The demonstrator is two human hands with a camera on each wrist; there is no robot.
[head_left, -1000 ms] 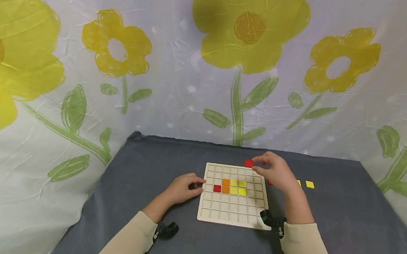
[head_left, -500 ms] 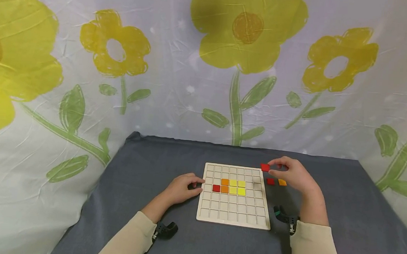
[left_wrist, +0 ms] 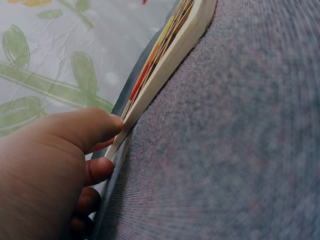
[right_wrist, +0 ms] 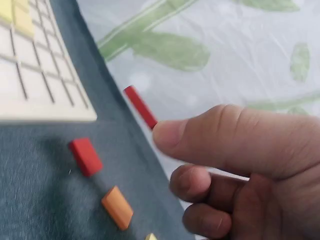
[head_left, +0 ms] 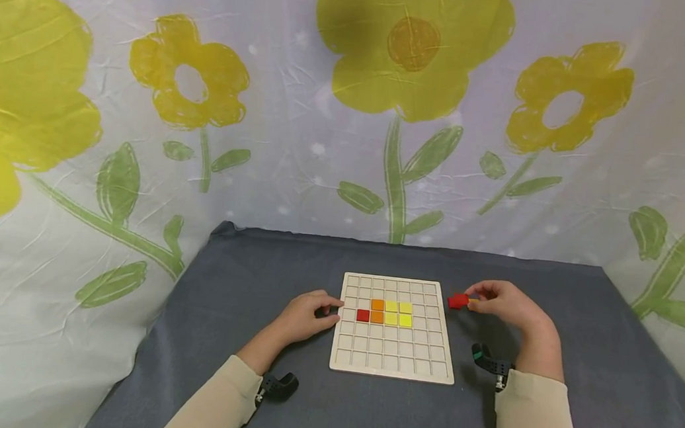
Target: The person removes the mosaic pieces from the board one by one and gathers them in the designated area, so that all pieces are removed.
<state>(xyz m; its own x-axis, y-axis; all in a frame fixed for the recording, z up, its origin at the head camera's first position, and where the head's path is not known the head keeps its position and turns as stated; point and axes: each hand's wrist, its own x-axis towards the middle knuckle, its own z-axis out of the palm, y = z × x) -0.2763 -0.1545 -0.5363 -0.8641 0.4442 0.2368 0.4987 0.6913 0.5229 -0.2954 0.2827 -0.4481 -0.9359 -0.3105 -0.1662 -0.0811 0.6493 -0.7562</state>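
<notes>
A square wooden grid board [head_left: 393,346] lies on the dark cloth. Set in its cells are a red tile [head_left: 362,315], orange tiles [head_left: 377,310] and several yellow tiles [head_left: 398,313]. My left hand [head_left: 304,317] touches the board's left edge with its fingertips, nothing in its grasp. Right of the board, my right hand [head_left: 509,305] pinches a red tile [right_wrist: 140,107] between thumb and finger, raised over the cloth. Below it in the right wrist view lie another red tile [right_wrist: 86,156], an orange tile [right_wrist: 118,207] and part of a yellow tile [right_wrist: 151,236].
Dark grey cloth [head_left: 388,416] covers the table, its far edge meeting a white curtain [head_left: 288,137] printed with yellow flowers. From the head, my right hand hides most of the loose tiles on the right.
My right hand has carried the red tile rightward and nearer me, from the board's far right corner to above the loose tiles. The left hand has stayed at the board's edge.
</notes>
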